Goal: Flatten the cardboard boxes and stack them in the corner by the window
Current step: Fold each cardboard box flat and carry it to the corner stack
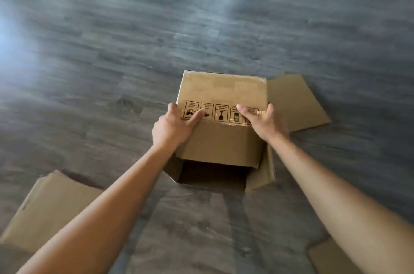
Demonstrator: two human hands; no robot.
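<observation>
Both hands gripping box (220,139); left hand (173,127), right hand (261,120) clasping opposite sides; open end facing wearer.

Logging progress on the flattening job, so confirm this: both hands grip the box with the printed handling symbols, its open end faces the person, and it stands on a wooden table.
One detail is wrong: the box stands on the grey plank floor, not a wooden table, as the head view shows. The rest holds: the left hand and right hand both grip it, and its open end faces the person.
</observation>
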